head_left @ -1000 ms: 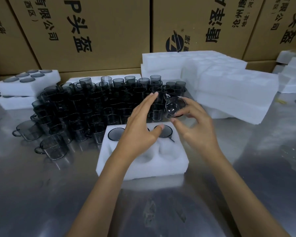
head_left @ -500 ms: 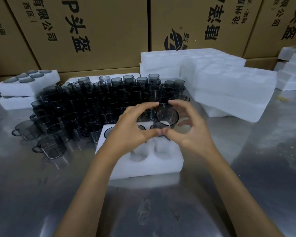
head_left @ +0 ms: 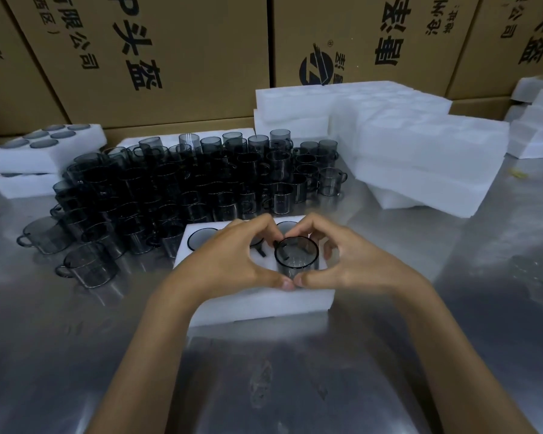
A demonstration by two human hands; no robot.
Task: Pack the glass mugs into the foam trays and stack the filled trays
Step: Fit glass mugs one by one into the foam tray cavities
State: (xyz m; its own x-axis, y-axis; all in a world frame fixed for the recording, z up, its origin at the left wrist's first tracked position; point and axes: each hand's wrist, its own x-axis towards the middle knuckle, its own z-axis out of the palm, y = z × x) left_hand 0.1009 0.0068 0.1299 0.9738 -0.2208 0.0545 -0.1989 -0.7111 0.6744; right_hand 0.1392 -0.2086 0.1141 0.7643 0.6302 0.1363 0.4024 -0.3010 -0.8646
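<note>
A white foam tray point(head_left: 264, 303) lies on the steel table in front of me. Mugs sit sunk in its far pockets, one rim showing at the far left point(head_left: 201, 239). A smoky glass mug point(head_left: 296, 256) stands partly down in a near right pocket, its upper half above the foam. My left hand point(head_left: 232, 261) and my right hand point(head_left: 355, 264) curl round it from both sides, thumbs meeting at its near side. Behind the tray stands a dense crowd of loose mugs point(head_left: 185, 186).
A filled tray point(head_left: 44, 151) rests on another at the far left. Stacks of empty foam trays point(head_left: 420, 158) rise at the right and more at the far right point(head_left: 536, 126). Cardboard boxes point(head_left: 170, 57) wall the back. Two loose mugs point(head_left: 91, 264) stand near the tray's left.
The mug came from my right hand alone, up over the loose mugs, down toward me into the tray's near right pocket. My left hand closed onto it as it descended.
</note>
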